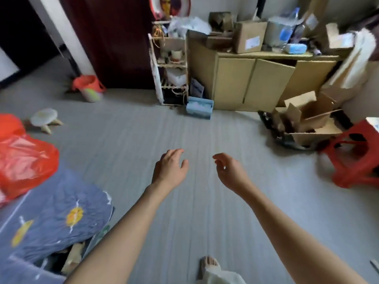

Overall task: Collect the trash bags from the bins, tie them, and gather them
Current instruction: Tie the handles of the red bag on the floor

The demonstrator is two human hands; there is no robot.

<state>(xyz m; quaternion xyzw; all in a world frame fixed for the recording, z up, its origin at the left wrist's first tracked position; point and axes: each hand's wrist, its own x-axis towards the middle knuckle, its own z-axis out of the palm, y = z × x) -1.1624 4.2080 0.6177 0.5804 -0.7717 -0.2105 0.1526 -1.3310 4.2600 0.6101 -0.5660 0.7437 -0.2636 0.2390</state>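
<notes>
A small pale bin [91,94] lined with a red trash bag [87,83] stands on the floor at the far left, by the dark red curtain. A large red plastic bag [22,156] lies at the left edge on the blue bedding. My left hand [169,169] and my right hand [230,171] are stretched out over the bare grey floor in the middle, fingers loosely curled and apart, holding nothing. Both hands are far from the bin and from the big bag.
A small white stool [44,118] sits left of centre. A narrow shelf rack [170,64], a blue tissue box [200,107] and a cardboard cabinet [254,78] line the back. Open cardboard boxes [305,121] and a red plastic stool [356,154] are on the right. My foot [209,265] is below.
</notes>
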